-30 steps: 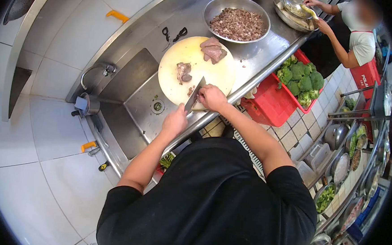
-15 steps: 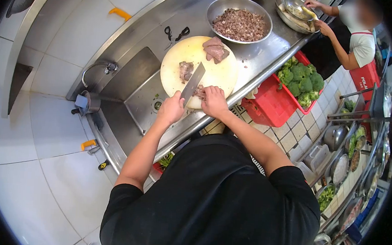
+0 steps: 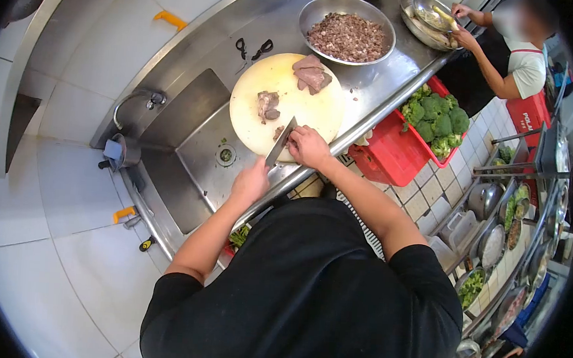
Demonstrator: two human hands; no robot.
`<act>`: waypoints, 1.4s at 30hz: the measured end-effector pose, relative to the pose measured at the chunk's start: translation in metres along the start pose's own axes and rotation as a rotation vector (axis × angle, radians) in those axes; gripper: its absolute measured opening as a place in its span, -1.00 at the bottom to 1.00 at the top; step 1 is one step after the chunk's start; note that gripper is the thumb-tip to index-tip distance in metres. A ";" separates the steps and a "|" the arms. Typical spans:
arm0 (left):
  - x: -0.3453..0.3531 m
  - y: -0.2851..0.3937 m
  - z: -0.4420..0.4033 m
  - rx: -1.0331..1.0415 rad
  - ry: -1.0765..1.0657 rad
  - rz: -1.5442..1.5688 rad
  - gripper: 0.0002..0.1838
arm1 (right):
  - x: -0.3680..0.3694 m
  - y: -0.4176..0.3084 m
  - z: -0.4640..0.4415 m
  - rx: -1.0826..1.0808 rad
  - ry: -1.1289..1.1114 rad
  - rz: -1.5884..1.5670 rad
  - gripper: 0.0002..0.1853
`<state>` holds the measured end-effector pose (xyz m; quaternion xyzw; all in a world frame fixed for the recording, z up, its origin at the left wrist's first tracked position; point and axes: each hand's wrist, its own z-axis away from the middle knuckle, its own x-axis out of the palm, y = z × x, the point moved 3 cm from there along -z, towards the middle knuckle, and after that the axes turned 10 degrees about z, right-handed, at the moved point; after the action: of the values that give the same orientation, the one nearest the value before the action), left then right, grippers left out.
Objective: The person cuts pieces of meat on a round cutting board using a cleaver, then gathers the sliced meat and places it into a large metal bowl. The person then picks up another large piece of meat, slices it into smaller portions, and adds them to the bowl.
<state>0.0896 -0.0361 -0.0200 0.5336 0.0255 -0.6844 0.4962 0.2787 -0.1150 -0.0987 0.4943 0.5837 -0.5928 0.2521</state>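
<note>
On the round cutting board (image 3: 244,120), my left hand (image 3: 251,180) is closed round the handle of a knife (image 3: 280,143), at the board's near edge. My right hand (image 3: 309,146) presses its curled fingers on a piece of meat, mostly hidden, right beside the blade. Small cut bits (image 3: 278,133) lie on the blade's left side. Farther up the board are a meat chunk (image 3: 268,106) and a stack of flat meat slices (image 3: 311,74). A steel bowl of diced meat (image 3: 347,37) stands beyond the board.
Left of the board is a sink (image 3: 199,157) with a faucet (image 3: 134,101). Black-handled scissors (image 3: 253,51) lie behind the board. Broccoli (image 3: 438,116) fills a red crate (image 3: 383,152) at right. A co-worker's hands (image 3: 464,34) are over bowls at the upper right.
The knife has come down from above the board to beside my right hand's fingers. My right hand's fingers have curled in, and the meat under them is now mostly hidden.
</note>
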 end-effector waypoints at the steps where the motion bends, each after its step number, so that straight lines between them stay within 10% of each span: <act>1: 0.001 0.003 -0.009 0.016 0.018 0.026 -0.73 | 0.000 0.000 -0.002 -0.009 -0.003 0.011 -0.83; 34: -0.029 0.032 -0.013 -0.038 0.072 0.036 -0.75 | -0.033 -0.021 0.008 0.145 0.107 -0.018 -0.56; 42: -0.030 0.023 -0.014 0.012 0.111 0.210 -0.73 | -0.034 -0.018 0.008 -0.043 0.295 -0.085 -0.81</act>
<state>0.1140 -0.0199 0.0081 0.5734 -0.0071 -0.5983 0.5597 0.2735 -0.1286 -0.0621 0.5454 0.6473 -0.5113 0.1487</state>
